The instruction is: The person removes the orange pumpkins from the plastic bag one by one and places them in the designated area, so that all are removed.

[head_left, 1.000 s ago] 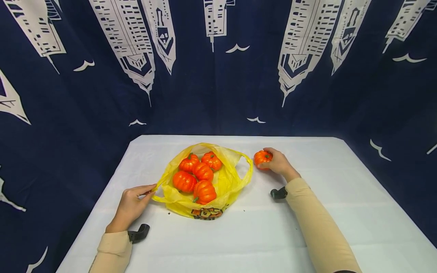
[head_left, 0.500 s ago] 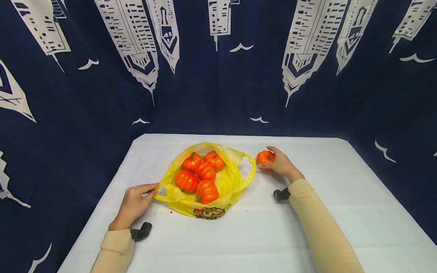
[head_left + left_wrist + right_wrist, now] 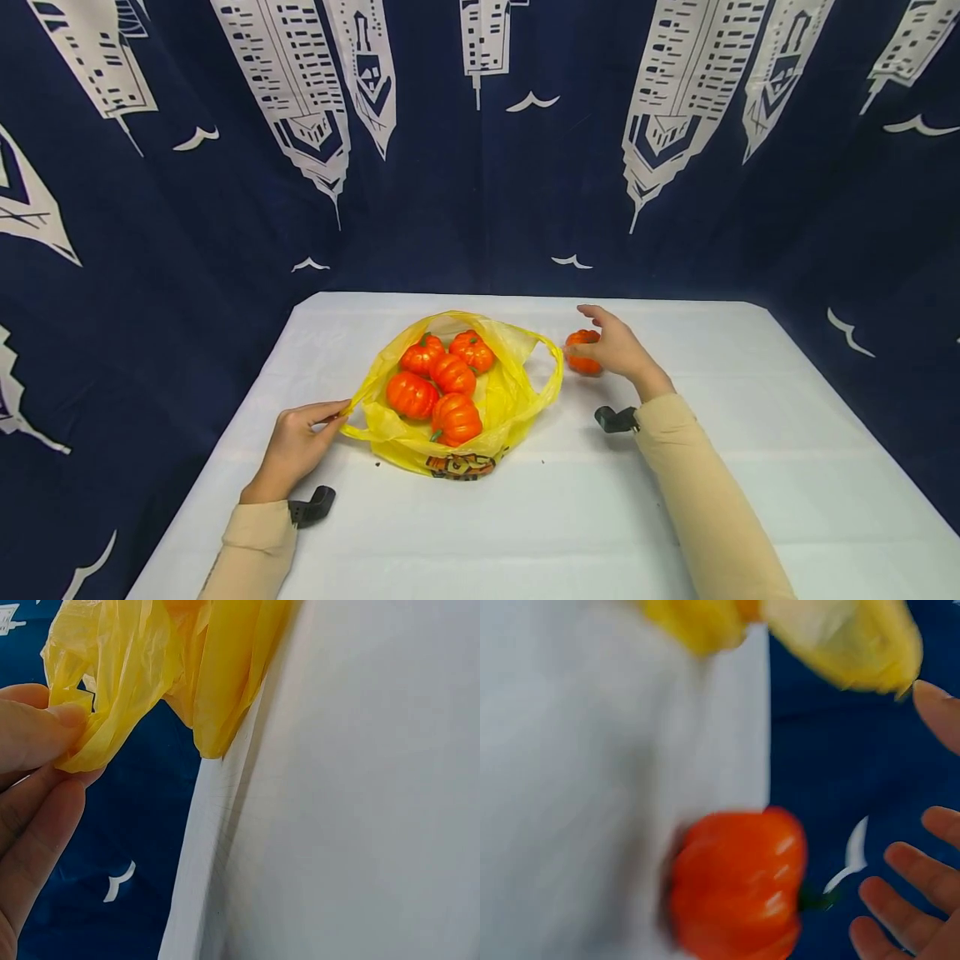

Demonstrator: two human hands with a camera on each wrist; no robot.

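Observation:
In the head view, a yellow plastic bag lies open on the table, with several small orange pumpkins inside. My left hand pinches its left handle between thumb and fingers; the left wrist view shows the gathered yellow plastic there. Right of the bag, on the tabletop, sits another orange pumpkin with a green stem. Over it is my right hand, fingers spread, partly hiding it. The right wrist view has that pumpkin apart from the fingers; the thumb reaches the bag's yellow edge.
A white cloth covers the table. Behind and beside it hangs a dark blue curtain printed with white buildings and birds. Dark cameras are strapped to both wrists. The table's far edge runs close behind the bag and pumpkin.
My right hand has loosened from the loose pumpkin, its fingers spreading and the thumb moving left to the bag's right handle. The pumpkin stays on the table. My left hand keeps its pinch.

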